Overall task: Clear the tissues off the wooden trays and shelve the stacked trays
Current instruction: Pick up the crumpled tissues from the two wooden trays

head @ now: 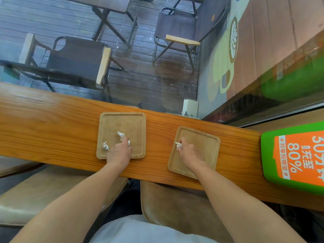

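Two square wooden trays lie on a long orange wooden counter. The left tray carries a crumpled white tissue near its front left corner and another at its middle. My left hand rests on this tray with its fingertips touching the middle tissue; a further white scrap shows by the fingers. The right tray sits turned at an angle. My right hand lies on it with fingers pinched on a small white tissue.
A green and orange sign stands on the counter at the right. A white box sits behind the counter's far edge against a window. Folding chairs show outside. Brown padded stools are below the counter.
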{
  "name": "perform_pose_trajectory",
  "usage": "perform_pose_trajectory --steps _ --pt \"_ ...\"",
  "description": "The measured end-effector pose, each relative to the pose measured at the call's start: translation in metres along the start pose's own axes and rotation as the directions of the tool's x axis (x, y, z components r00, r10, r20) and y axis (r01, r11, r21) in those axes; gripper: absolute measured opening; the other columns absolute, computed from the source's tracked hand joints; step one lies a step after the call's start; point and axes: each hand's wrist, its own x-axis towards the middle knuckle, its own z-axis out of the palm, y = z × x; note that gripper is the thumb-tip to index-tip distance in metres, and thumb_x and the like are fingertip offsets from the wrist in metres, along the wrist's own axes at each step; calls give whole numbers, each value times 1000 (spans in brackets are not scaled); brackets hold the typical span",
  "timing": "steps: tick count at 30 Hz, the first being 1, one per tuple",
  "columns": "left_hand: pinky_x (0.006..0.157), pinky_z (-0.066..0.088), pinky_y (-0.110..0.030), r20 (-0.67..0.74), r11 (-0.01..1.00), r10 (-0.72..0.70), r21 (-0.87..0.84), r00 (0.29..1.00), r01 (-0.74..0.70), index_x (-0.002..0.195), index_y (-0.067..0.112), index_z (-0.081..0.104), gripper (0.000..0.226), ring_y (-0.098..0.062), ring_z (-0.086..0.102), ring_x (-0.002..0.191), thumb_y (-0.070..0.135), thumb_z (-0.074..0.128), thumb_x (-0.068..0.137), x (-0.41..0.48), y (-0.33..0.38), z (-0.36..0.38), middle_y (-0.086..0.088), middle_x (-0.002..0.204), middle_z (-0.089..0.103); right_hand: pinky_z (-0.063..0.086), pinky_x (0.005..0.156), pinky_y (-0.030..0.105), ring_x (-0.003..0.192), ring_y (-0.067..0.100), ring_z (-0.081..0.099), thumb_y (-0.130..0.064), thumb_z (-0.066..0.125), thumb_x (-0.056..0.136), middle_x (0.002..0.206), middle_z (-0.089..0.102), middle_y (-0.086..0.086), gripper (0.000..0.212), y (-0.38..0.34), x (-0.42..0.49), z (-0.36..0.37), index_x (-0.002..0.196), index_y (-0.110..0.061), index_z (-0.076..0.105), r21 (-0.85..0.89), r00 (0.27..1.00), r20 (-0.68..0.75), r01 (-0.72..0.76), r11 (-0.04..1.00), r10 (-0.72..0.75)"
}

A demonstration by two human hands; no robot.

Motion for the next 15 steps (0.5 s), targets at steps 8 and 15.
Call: perform_pose_trajectory --steps 8,15 --pt "57 42 -36 14 1000 -26 -1 1000 26 123 20 41 24 -26 60 75 27 48 100 3 4 1 -10 91 67 56 62 41 67 16 58 -35 46 99 79 57 -2 14 1 10 6 111 -32 38 27 999 35 -28 999 27" --pt "61 49 -39 28 998 -34 -53 999 36 121 18 40 22 -28 60 76 25 46 100 5 2 9 -10 90 64 55 71 44 80 25 61 -38 42 100 96 63 6 28 -2 8 9 124 -27 36 -5 993 107 -48 999 48"
